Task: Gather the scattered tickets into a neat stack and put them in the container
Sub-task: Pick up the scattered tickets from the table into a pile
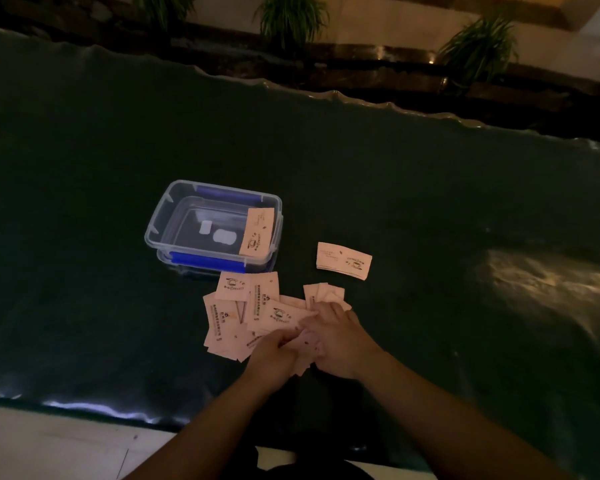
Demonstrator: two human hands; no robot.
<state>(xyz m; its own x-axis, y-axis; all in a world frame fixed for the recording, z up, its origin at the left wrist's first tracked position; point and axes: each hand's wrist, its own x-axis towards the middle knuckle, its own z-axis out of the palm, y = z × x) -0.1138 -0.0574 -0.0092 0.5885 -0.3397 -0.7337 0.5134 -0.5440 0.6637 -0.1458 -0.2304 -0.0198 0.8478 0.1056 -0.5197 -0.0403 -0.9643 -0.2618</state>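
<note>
Both hands on loose tickets [243, 317] just in front of container [160, 233]: L hand [274, 355] & R hand [340, 341] fingers curled, pinching tickets. One ticket in container [257, 231], small stack [343, 260] to its right.

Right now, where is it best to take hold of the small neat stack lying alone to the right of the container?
Probably grip the small neat stack by its two long edges, coming from above with the right hand. It lies flat on the dark table cover, apart from the loose tickets, so pinching across the narrow width should keep it squared.
</note>
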